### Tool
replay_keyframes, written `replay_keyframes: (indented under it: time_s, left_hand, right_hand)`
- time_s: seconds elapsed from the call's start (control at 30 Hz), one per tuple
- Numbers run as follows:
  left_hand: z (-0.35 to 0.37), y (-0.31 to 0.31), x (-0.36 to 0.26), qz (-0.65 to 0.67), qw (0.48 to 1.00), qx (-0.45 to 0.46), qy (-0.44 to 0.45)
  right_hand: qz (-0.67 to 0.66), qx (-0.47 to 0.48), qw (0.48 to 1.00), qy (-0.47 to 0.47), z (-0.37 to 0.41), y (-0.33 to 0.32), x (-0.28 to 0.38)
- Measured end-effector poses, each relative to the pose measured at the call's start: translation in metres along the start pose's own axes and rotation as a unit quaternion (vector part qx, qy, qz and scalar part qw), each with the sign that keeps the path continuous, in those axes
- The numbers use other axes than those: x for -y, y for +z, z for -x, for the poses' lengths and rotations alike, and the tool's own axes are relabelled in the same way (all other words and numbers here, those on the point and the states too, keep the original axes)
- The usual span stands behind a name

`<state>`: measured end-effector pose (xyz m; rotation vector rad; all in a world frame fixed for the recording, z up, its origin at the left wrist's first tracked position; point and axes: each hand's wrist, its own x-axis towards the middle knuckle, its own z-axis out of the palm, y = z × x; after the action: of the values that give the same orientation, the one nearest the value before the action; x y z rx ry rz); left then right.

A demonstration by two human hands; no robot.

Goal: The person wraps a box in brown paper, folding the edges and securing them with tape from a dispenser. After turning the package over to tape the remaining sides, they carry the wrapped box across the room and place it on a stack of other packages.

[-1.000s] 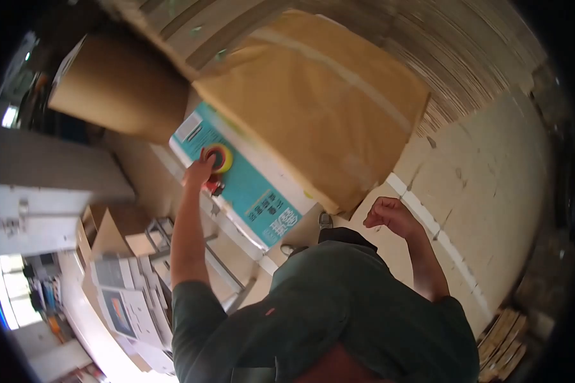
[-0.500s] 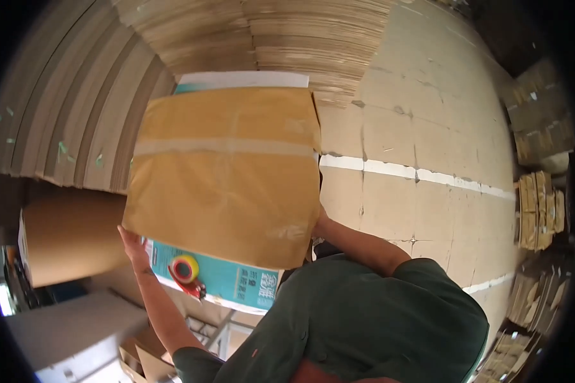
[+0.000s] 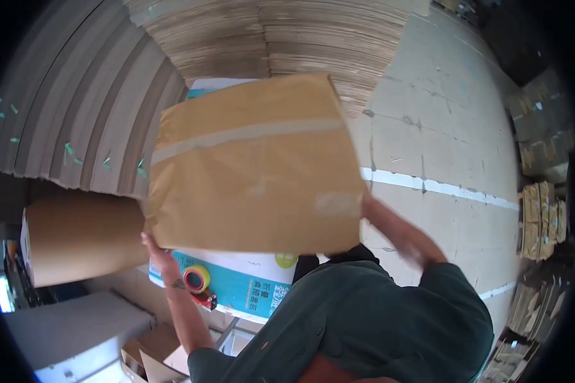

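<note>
A large flat package wrapped in brown kraft paper (image 3: 255,185), with a paler tape strip across it, is held tilted in front of me. My left hand (image 3: 161,256) grips its lower left corner. At the right edge my right hand (image 3: 367,203) holds the package, its fingers mostly hidden behind the paper. Beneath the package lies a blue and white printed box (image 3: 236,290), partly covered. On that box rests a red tape dispenser (image 3: 206,299) with a yellow roll of tape (image 3: 196,278), just right of my left wrist.
Stacked cardboard sheets (image 3: 332,45) rise behind the package, and more sheets (image 3: 76,108) stand at the left. A big brown roll (image 3: 83,239) lies left of my left hand. Bundled cardboard (image 3: 540,220) sits across the floor (image 3: 447,140) at the right.
The package has moved right and turned slightly, its right side now higher. Both hands have moved with it. More of the blue and white box shows below it.
</note>
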<state>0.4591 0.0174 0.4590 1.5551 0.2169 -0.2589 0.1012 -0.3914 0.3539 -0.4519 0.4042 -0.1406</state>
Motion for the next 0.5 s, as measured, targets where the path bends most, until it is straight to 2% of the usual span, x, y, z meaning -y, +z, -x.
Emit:
replay_keyframes:
  time_s: [0.03, 0.07, 0.13, 0.23, 0.3, 0.33, 0.37, 0.4, 0.43, 0.47, 0.5]
  left_hand:
    - [0.019, 0.005, 0.009, 0.007, 1.000, 0.012, -0.009]
    - [0.035, 0.007, 0.021, 0.014, 1.000, 0.021, -0.019]
    - [0.067, 0.014, 0.049, 0.062, 0.994, 0.090, -0.021]
    - [0.120, 0.043, 0.080, 0.095, 0.993, 0.072, 0.024]
    - [0.106, -0.001, 0.055, 0.211, 0.942, 0.241, -0.100]
    - [0.101, -0.017, 0.040, 0.116, 0.969, 0.204, -0.083]
    - [0.107, -0.025, 0.019, -0.026, 0.996, 0.048, -0.070]
    - [0.055, -0.079, 0.032, -0.012, 0.978, 0.210, -0.011]
    - [0.072, -0.018, -0.003, -0.051, 0.997, -0.037, -0.040]
    - [0.023, -0.057, 0.004, -0.033, 0.995, 0.031, -0.087]
    - [0.005, -0.044, -0.008, -0.046, 0.989, 0.063, -0.123]
  right_hand:
    - [0.008, 0.101, 0.995, 0.027, -0.007, -0.034, 0.025]
    - [0.003, 0.110, 0.993, 0.043, -0.018, -0.026, 0.019]
    - [0.017, 0.145, 0.987, 0.066, -0.028, -0.056, 0.067]
    - [0.038, 0.186, 0.979, 0.078, -0.030, -0.093, 0.108]
    - [0.058, 0.205, 0.976, 0.052, -0.049, -0.086, 0.100]
    - [0.065, 0.203, 0.977, 0.030, -0.058, -0.079, 0.094]
    - [0.074, 0.189, 0.979, -0.003, -0.076, -0.073, 0.099]
    - [0.085, 0.166, 0.981, -0.047, -0.062, -0.084, 0.093]
    - [0.100, 0.134, 0.981, -0.094, -0.091, -0.072, 0.094]
    - [0.109, 0.094, 0.980, -0.140, -0.106, -0.072, 0.099]
    - [0.118, 0.052, 0.975, -0.180, -0.067, -0.109, 0.116]
